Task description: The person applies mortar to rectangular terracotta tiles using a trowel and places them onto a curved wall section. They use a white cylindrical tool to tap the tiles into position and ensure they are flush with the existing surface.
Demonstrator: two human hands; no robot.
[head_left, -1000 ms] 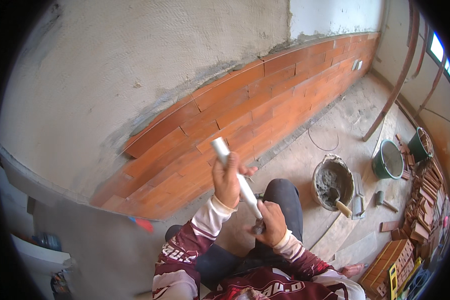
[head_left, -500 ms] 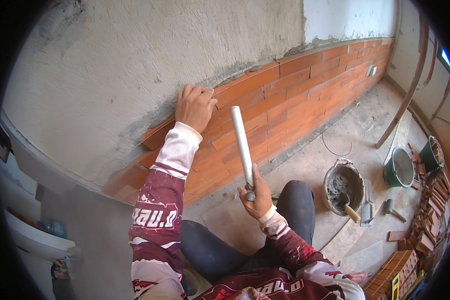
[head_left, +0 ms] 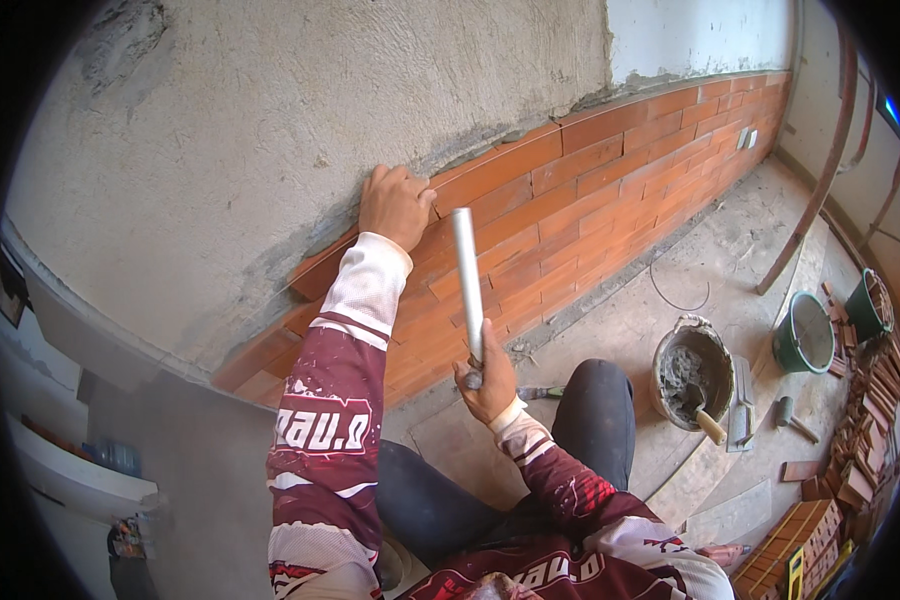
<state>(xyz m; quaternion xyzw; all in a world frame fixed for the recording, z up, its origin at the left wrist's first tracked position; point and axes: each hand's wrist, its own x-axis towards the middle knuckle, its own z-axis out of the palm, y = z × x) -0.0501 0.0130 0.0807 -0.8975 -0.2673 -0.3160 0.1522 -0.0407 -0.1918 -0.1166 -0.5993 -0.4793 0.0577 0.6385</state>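
Observation:
My left hand (head_left: 395, 207) is at the top row of the orange brick-tile wall facing (head_left: 580, 228), its fingers curled over the upper edge of a brick tile (head_left: 322, 268). The hand hides part of that tile. Rough grey plaster (head_left: 240, 130) covers the wall above. Closed around the lower end of a silver metal tube (head_left: 466, 270), my right hand (head_left: 490, 382) holds it nearly upright in front of the tiles. The tube's top end is near my left hand, apart from it in the picture.
On the floor to the right are a mortar bucket (head_left: 660, 365) with a wooden-handled trowel (head_left: 711, 428), a flat float (head_left: 742, 400), a mallet (head_left: 787, 412) and two green buckets (head_left: 788, 345). Stacked bricks (head_left: 805, 530) lie at the lower right. A pole (head_left: 820, 195) leans behind.
My right hand has moved left and slightly up with the metal tube, bringing it closer to my left hand. The left hand keeps its place on the tile's top edge.

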